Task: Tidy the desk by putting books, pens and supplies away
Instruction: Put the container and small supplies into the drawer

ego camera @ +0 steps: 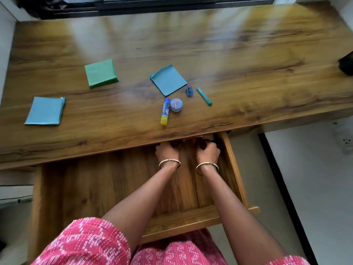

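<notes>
The left hand [167, 151] and right hand [208, 151] reach into the open drawer [234, 169], under the worktop's [248, 54] front edge. Their fingers are hidden, so I cannot tell if they hold anything. A glue stick [164, 111], round tin [176, 105], sharpener [189, 92] and teal pen [204, 96] lie near that edge.

Home study corner, this: a wooden desk [229, 54] under a window frame [152, 4], well beyond the fingers [210, 148]. Paper pads [168, 80] and a glue stick [165, 111] lie just past them, with a wall socket [346, 141] off to their right.
</notes>
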Motion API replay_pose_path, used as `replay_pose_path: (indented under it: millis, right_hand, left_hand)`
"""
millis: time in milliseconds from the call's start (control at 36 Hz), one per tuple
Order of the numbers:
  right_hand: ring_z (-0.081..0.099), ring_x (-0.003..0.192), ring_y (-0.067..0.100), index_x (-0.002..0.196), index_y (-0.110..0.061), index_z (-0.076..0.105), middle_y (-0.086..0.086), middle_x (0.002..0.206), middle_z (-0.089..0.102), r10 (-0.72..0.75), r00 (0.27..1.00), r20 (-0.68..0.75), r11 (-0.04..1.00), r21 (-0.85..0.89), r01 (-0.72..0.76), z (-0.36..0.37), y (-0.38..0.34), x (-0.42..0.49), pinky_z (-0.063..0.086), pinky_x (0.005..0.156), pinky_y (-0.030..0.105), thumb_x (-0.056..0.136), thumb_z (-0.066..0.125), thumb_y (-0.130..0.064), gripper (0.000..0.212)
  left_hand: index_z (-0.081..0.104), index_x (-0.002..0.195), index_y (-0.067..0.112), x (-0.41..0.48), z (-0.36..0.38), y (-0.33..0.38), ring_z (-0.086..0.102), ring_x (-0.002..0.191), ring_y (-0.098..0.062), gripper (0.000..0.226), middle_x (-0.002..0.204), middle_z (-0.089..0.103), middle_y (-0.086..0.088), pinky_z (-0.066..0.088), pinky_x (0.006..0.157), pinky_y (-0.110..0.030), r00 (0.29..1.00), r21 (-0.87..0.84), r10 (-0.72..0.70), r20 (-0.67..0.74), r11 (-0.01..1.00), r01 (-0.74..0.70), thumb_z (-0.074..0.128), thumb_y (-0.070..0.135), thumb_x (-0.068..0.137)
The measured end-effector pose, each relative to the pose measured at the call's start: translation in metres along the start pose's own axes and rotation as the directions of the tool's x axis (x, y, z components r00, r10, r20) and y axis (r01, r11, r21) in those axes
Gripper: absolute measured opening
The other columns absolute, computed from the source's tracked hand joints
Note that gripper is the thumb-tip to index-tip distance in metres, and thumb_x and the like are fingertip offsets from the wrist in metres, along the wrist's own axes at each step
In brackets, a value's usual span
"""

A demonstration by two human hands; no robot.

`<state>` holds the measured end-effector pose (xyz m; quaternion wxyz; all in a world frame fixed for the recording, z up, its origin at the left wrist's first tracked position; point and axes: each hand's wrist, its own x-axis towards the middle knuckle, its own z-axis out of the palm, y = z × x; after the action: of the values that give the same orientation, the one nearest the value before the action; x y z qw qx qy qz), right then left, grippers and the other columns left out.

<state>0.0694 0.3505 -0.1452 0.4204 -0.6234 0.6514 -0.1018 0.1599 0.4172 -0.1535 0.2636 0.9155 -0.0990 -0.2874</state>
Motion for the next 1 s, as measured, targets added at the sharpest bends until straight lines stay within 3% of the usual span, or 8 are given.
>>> replay_pose_path:
  millis: [139,222,278,417,500,611,806,1000]
  right_hand:
    - [0.065,0.093,0.033,0.097,-0.014,0.074,0.011,0.089,0.074,-0.036,0.999,0.0,0.999,0.015,0.036,-0.013,0.009,-0.011,0.049,0.079,0.027,0.085,0.063,-0.026,0.021]
    - [0.07,0.076,0.021,0.086,-0.023,0.073,-0.004,0.074,0.073,-0.07,0.998,0.007,0.996,0.056,0.07,-0.024,0.02,-0.018,0.059,0.076,0.039,0.081,0.065,-0.036,0.016]
    - [0.071,0.069,0.013,0.085,-0.023,0.073,-0.006,0.072,0.072,-0.117,0.993,0.006,0.988,0.105,0.116,-0.036,0.02,-0.029,0.061,0.07,0.04,0.085,0.068,-0.03,0.009]
    - [0.071,0.062,0.009,0.085,-0.021,0.072,-0.004,0.07,0.073,-0.254,0.965,-0.066,0.954,0.146,0.261,-0.059,0.003,-0.029,0.062,0.064,0.038,0.087,0.068,-0.024,0.006]
    - [0.07,0.068,0.01,0.086,-0.023,0.073,-0.006,0.073,0.073,-0.346,0.924,-0.16,0.929,0.081,0.362,-0.065,-0.02,-0.012,0.06,0.068,0.036,0.083,0.068,-0.031,0.01]
    - [0.069,0.084,0.016,0.097,-0.016,0.075,0.002,0.091,0.075,-0.437,0.876,-0.206,0.899,-0.075,0.431,-0.068,-0.06,0.014,0.052,0.076,0.024,0.086,0.067,-0.025,0.016]
    - [0.057,0.108,0.03,0.114,-0.016,0.07,0.01,0.111,0.063,-0.437,0.89,-0.13,0.873,-0.3,0.385,-0.041,-0.088,0.066,0.045,0.091,0.036,0.085,0.068,-0.034,0.034]
    - [0.058,0.102,0.03,0.097,-0.013,0.074,0.01,0.102,0.066,-0.442,0.87,-0.218,0.878,-0.303,0.37,-0.037,-0.087,0.067,0.046,0.082,0.034,0.085,0.069,-0.027,0.02]
  left_hand:
    - [0.064,0.11,-0.002,-0.009,-0.005,0.001,0.055,0.111,-0.045,0.034,0.113,0.065,-0.025,0.045,0.09,-0.042,0.999,-0.054,-0.03,-0.018,0.998,0.029,0.061,0.024,0.088]
    - [0.065,0.107,-0.001,-0.02,-0.013,-0.003,0.057,0.108,-0.044,0.041,0.11,0.066,-0.025,0.047,0.088,-0.04,0.996,-0.123,-0.089,0.027,0.988,0.092,0.068,0.033,0.084]
    - [0.068,0.104,0.007,-0.028,-0.02,-0.011,0.062,0.103,-0.04,0.036,0.107,0.068,-0.019,0.049,0.085,-0.036,0.994,-0.147,-0.103,0.049,0.983,0.109,0.069,0.033,0.08]
    - [0.068,0.094,0.026,-0.048,-0.047,-0.022,0.069,0.085,-0.015,0.012,0.086,0.073,0.009,0.054,0.077,-0.027,0.979,-0.062,0.201,-0.037,0.977,-0.203,0.066,0.028,0.082]
    - [0.064,0.088,0.026,-0.052,-0.067,-0.012,0.068,0.075,-0.013,0.004,0.077,0.07,0.01,0.054,0.067,-0.028,0.912,-0.027,0.348,-0.217,0.932,-0.362,0.065,0.026,0.084]
    - [0.065,0.094,0.021,-0.029,-0.081,0.009,0.069,0.079,-0.018,0.01,0.086,0.072,0.002,0.055,0.067,-0.033,0.848,-0.012,0.397,-0.351,0.903,-0.428,0.064,0.028,0.087]
    - [0.061,0.113,0.016,0.01,-0.082,0.032,0.061,0.1,-0.027,0.039,0.11,0.063,-0.005,0.05,0.08,-0.038,0.884,0.095,0.359,-0.3,0.933,-0.347,0.068,0.041,0.083]
    - [0.066,0.095,0.018,0.015,-0.083,0.033,0.063,0.092,-0.026,0.028,0.099,0.065,-0.003,0.048,0.072,-0.034,0.9,0.124,0.316,-0.3,0.948,-0.292,0.071,0.039,0.079]
